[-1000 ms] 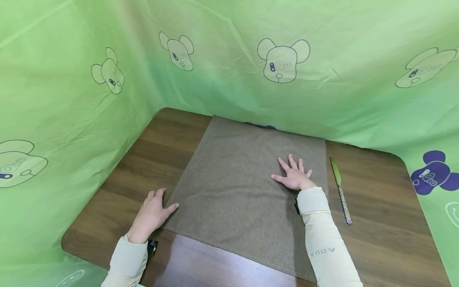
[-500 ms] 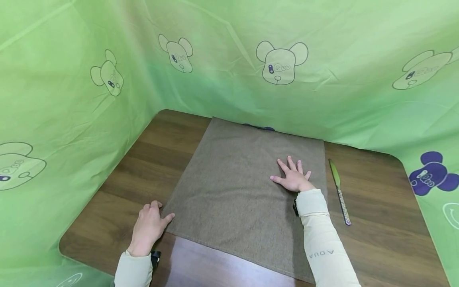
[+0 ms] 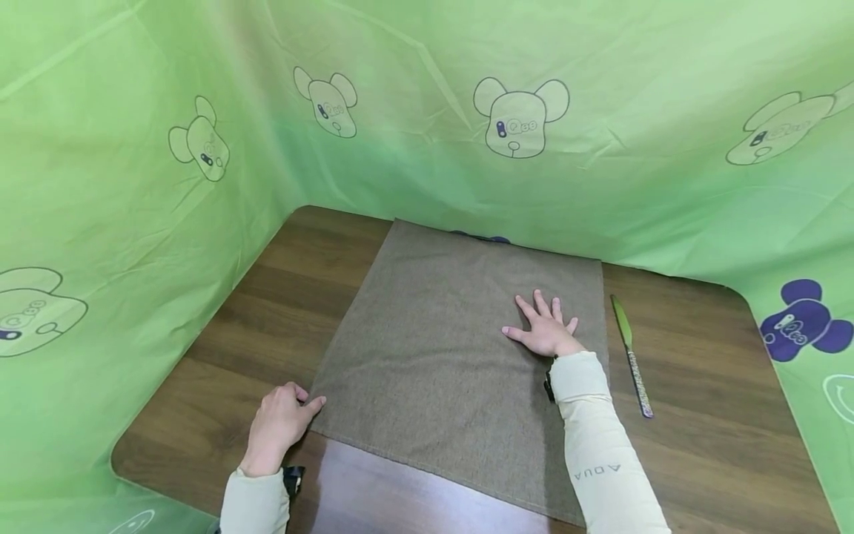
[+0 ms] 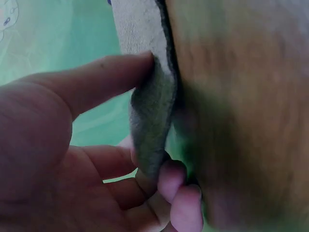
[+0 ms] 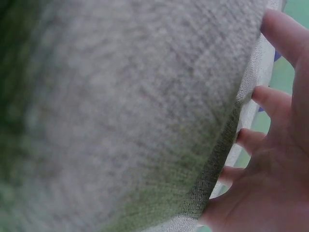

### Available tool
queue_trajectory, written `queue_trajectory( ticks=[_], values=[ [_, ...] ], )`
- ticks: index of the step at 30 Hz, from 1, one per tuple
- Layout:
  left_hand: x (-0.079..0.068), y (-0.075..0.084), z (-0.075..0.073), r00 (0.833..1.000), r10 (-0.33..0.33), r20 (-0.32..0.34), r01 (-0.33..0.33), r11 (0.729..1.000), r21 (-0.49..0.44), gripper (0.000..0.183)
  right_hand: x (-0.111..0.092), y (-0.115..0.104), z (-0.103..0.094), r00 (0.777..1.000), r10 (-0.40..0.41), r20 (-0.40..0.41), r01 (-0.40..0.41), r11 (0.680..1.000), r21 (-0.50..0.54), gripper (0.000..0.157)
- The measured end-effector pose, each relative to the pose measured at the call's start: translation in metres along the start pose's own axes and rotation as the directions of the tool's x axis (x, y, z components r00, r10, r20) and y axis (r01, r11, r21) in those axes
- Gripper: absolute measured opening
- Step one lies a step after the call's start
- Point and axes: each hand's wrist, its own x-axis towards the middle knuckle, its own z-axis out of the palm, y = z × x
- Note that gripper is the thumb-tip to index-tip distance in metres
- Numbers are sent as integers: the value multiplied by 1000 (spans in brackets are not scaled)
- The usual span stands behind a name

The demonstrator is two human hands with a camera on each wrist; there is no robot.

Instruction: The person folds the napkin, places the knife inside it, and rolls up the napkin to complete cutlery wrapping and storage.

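Note:
A brown-grey cloth (image 3: 440, 356) lies spread over the wooden table, with slight wrinkles near its middle. At its near left corner, my left hand (image 3: 279, 423) grips the edge, thumb on top and the other fingers curled at the side. In the left wrist view the thumb (image 4: 111, 79) touches the cloth (image 4: 154, 111), and the curled fingers (image 4: 181, 200) meet its corner. My right hand (image 3: 547, 332) rests on the right part of the cloth, fingers spread. The right wrist view shows those fingers (image 5: 273, 101) against the fabric (image 5: 145, 96).
A knife (image 3: 631, 356) with a greenish blade and patterned handle lies just right of the cloth. Around it shows the dark wooden table (image 3: 707, 400). Green printed curtains (image 3: 414, 111) hang behind and at the left, close to the table's edges.
My left hand has moved towards me along the cloth's left edge to the corner, and its fingers have curled in. The right hand has stayed in place.

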Motion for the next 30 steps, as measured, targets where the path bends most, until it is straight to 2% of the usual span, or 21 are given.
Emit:
queue_trajectory(
  ticks=[6,15,18,20,22,24,25,27,30],
  values=[
    [0,-2,0,999,19,30,-18,1000,-17,30,0,0,-1,1000,1,13,-2,1000,5,81],
    [-2,1,-8,998,45,32,-40,988,-146,25,1,-1,-3,999,1,42,-1,1000,-12,81],
    [-3,6,-10,999,26,37,-17,972,-235,27,1,-1,-4,999,5,46,-5,1000,-16,81],
    [-3,9,-10,1000,10,23,-2,943,-333,26,1,-2,-4,999,4,45,-3,1000,-15,81],
    [-3,14,-7,1000,-16,1,14,890,-456,24,1,-2,-4,999,1,44,-1,1000,-16,81],
    [-4,18,-3,999,-32,-29,8,802,-597,23,1,-3,-4,999,-1,44,2,1000,-15,81],
    [-5,21,0,998,-43,-39,6,746,-665,23,1,-3,-4,999,-1,45,2,1000,-14,81],
    [-6,26,5,997,-60,-49,-1,620,-785,24,1,-4,-4,999,0,48,0,1000,-17,81],
    [-9,33,12,997,-81,-11,21,383,-923,21,1,-4,-4,999,3,50,-2,1000,-20,81]
  ],
)
